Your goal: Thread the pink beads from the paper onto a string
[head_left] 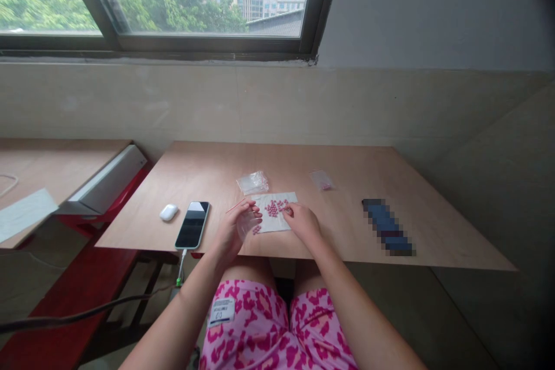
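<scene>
Your left hand [241,214] holds a clear bag [246,226], pink beads in its bottom. Your right hand [305,222] is narrowed at the loose pink beads [273,208] on the white sheet [274,225]; whether it grips one cannot be told. Beyond lie clear bags [252,182] and a beaded bag [322,180]; leftward, a phone [193,225].

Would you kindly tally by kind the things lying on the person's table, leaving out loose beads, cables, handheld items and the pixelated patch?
White sheet: 1
Clear plastic bundle: 1
Clear bag with pink contents: 1
Smartphone: 1
Earbud case: 1
Total: 5
</scene>
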Available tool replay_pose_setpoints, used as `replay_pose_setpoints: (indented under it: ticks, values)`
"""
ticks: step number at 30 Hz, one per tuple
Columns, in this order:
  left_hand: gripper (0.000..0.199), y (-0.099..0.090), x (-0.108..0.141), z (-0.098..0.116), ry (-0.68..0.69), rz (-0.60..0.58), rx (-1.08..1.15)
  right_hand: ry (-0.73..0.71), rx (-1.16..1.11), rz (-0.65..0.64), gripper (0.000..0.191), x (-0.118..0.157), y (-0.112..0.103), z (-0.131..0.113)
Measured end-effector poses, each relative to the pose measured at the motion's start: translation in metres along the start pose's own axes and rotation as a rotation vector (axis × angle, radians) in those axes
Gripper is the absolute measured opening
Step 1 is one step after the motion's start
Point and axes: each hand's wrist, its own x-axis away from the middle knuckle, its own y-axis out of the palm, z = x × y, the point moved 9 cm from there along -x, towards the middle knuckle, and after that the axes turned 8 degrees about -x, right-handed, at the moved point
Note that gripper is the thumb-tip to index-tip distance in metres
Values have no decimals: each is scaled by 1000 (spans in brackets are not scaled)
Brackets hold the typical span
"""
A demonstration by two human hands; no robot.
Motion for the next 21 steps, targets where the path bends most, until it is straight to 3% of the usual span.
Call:
replay_pose_setpoints:
  ticks: [9,13,18,21]
  values:
    - [29,-1,-2,-2,-33,42,-18,-14,-42,-7,14,-5,5,2]
    - [29,0,-4,-3,-1,4,-70,-20,-123,9,13,-2,1,0]
    - [36,20,4,1,67,-107,-433,-169,-434,39,19,7,-30,-32]
    - [40,44,16,-1,107,-239,-664,-244,-632,-76,25,14,-50,-59]
